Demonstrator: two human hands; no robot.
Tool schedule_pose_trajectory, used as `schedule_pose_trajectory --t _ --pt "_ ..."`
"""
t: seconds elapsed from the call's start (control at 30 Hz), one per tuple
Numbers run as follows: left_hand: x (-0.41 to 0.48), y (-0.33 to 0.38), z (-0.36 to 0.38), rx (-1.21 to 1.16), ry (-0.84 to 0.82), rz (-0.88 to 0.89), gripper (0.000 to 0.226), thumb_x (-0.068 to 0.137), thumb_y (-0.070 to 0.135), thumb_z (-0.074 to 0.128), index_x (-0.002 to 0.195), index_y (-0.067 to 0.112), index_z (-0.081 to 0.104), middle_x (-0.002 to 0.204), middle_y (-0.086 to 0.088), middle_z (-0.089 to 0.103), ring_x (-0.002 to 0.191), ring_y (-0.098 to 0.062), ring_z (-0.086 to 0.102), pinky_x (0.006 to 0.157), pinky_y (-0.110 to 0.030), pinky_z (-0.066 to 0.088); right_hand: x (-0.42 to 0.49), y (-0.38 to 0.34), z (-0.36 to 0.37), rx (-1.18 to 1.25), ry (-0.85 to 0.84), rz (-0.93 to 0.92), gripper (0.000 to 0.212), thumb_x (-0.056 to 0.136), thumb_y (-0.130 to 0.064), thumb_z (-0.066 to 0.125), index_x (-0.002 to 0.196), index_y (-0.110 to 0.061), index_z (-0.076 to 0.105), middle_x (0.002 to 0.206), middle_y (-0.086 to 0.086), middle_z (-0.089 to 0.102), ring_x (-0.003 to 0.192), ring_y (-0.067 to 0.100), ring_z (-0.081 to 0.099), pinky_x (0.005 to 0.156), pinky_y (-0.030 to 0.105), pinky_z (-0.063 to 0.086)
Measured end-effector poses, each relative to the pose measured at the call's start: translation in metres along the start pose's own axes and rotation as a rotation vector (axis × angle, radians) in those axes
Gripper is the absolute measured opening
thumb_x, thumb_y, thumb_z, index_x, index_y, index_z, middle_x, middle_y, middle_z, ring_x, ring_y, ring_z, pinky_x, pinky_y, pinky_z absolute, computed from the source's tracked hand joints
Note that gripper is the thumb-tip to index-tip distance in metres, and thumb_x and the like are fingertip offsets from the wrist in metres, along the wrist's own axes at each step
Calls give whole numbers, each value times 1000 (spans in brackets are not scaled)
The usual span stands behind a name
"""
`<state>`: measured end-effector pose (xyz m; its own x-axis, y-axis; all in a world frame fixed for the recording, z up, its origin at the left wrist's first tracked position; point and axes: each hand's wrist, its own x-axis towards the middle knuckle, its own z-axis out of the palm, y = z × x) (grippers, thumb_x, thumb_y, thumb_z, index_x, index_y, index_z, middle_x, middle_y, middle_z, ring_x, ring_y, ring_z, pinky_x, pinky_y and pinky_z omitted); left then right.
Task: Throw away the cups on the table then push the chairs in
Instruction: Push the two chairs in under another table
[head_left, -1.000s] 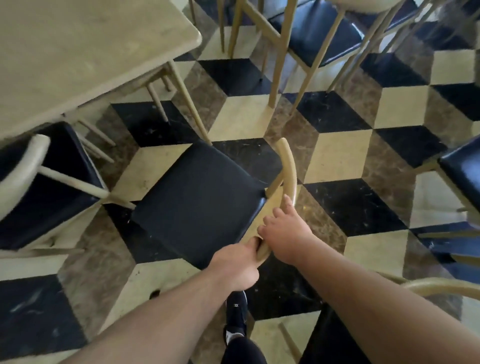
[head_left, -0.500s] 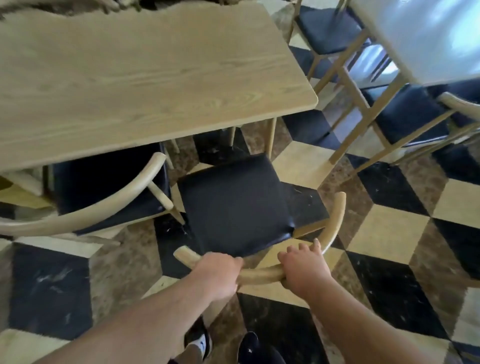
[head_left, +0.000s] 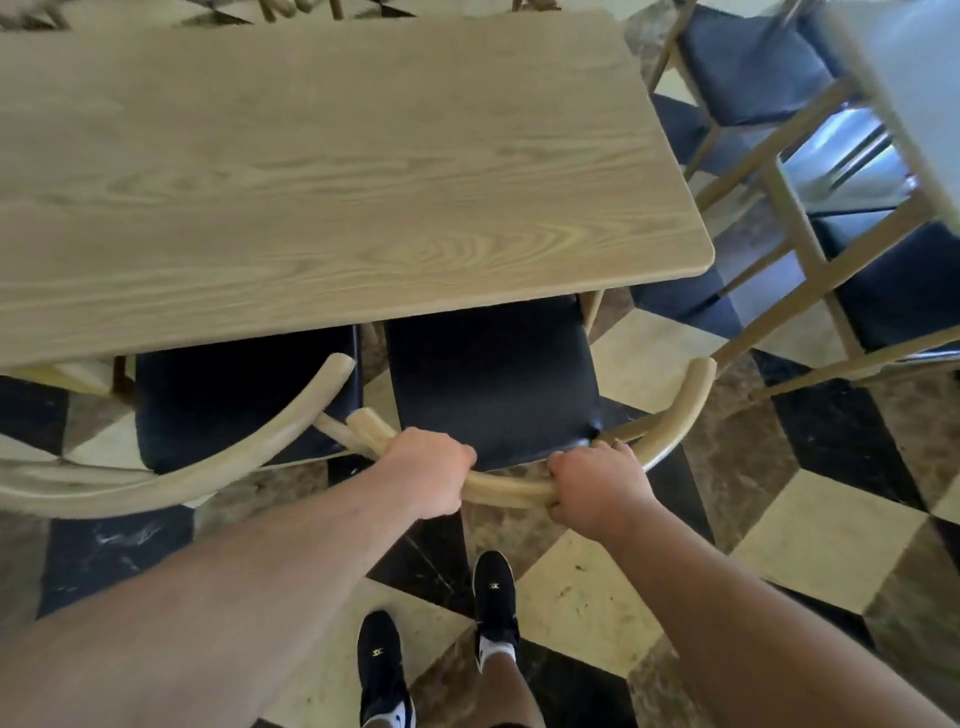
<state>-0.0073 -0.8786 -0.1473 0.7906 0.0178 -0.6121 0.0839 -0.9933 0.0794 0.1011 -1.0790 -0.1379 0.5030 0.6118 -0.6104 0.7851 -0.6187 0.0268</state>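
A light wooden table (head_left: 322, 171) fills the upper left, and no cups show on it. In front of me stands a chair (head_left: 493, 384) with a black seat and a curved wooden backrest. The front part of its seat lies under the table's near edge. My left hand (head_left: 428, 478) is shut on the left part of the backrest. My right hand (head_left: 597, 488) grips the same rail a little to the right. A second black-seated chair (head_left: 234, 395) stands beside it on the left, partly under the table.
Another table (head_left: 904, 98) and dark-seated chairs (head_left: 753, 62) stand at the upper right. The floor (head_left: 831, 530) is a black, cream and brown cube pattern. My feet in black shoes (head_left: 493, 603) stand just behind the chair.
The chair has turned to face the table and slid forward until its seat front went under the table edge. Both hands stayed on the backrest, now spread apart along it.
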Motion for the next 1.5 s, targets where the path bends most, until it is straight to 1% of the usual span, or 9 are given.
schedule_pose_trajectory --t 0.33,0.47,0.63,0.87,0.97,1.2,1.33,1.4,1.5 --pt "51 -31 -36 41 -70 -76 14 94 23 68 105 29 63 80 5 59 68 -17 53 73 -41 43 70 28 -37 -57 4 -170 31 92 -42 69 120 -28 67 114 -3 70 110 27 62 102 49 44" --pt "59 -38 -33 7 -83 -20 10 95 26 65 104 31 65 76 9 57 67 -15 52 78 -44 42 82 37 -33 30 -75 -217 13 90 -32 63 103 -29 65 88 -8 62 80 20 62 74 42 57" --pt "60 -50 -33 -76 -129 40 30 91 20 61 117 33 69 80 9 65 75 -19 61 89 -49 54 91 46 -31 1 -116 -354 8 86 -37 55 92 -31 55 76 -11 50 70 21 55 62 37 42" --pt "58 -51 -34 -43 -111 92 19 89 27 63 106 33 67 76 11 59 70 -16 56 64 -40 38 89 44 -40 -1 -150 -333 13 85 -43 55 95 -35 57 77 -14 50 75 19 56 66 37 46" --pt "56 -45 -33 37 -2 76 26 92 35 68 117 26 67 95 3 61 91 -23 53 79 -46 37 84 37 -46 -7 -166 -271 18 88 -46 61 101 -34 59 84 -12 55 82 20 57 72 38 50" --pt "0 -105 -3 -9 403 -181 95 86 44 82 159 13 30 164 -15 35 145 -37 38 120 -59 34 81 -18 -66 50 -156 -179 26 86 -44 67 108 -33 60 88 -11 59 82 16 61 75 36 55" --pt "-32 -161 32 -273 415 -435 84 87 41 80 153 14 36 140 -13 53 101 -33 66 78 -46 56 104 -96 -71 244 -42 -217 32 100 -35 62 125 -26 44 91 -4 59 76 24 62 61 41 50" --pt "-33 -172 44 -373 359 -483 63 92 41 73 142 21 40 111 -3 62 67 -21 59 52 -36 43 117 -125 -67 283 52 -184 28 105 -35 58 123 -25 39 85 -4 57 64 22 56 51 37 43" --pt "-23 -179 48 -449 303 -461 38 97 44 65 120 28 39 80 10 50 57 -12 47 44 -32 31 126 -134 -60 261 111 -137 24 104 -36 57 112 -28 36 77 -7 53 57 19 53 47 37 41"
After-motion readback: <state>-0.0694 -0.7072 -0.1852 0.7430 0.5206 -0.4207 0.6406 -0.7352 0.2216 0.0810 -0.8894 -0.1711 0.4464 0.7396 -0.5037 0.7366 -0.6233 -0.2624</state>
